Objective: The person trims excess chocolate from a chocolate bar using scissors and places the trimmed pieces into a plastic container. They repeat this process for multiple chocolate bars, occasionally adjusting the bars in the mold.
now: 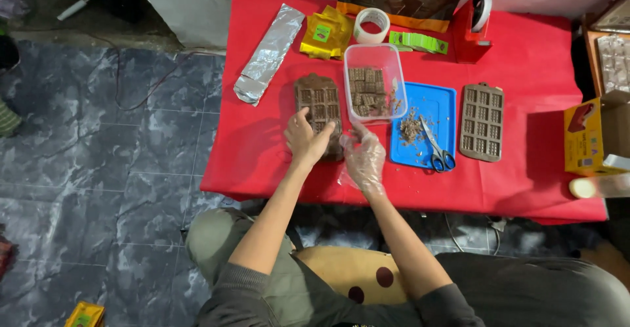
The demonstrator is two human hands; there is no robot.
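A brown silicone chocolate mould (pixel 317 104) filled with chocolate lies on the red tablecloth (pixel 525 90). My bare left hand (pixel 306 136) presses on its near end, fingers spread over the cells. Beside it, my right hand (pixel 364 156), in a clear plastic glove, hovers at the mould's near right corner with fingers apart and nothing in it. Just beyond stands a clear plastic box (pixel 374 83) holding several chocolate blocks.
A blue tray (pixel 443 107) carries chocolate crumbs and scissors (pixel 436 148). An empty brown mould (pixel 482 121) lies to its right. Foil sheet (pixel 269 54), yellow wrappers (pixel 326 33), tape roll (pixel 371 25), green labels, red tape dispenser (pixel 474 28) sit at the back. A yellow carton (pixel 590 136) stands right.
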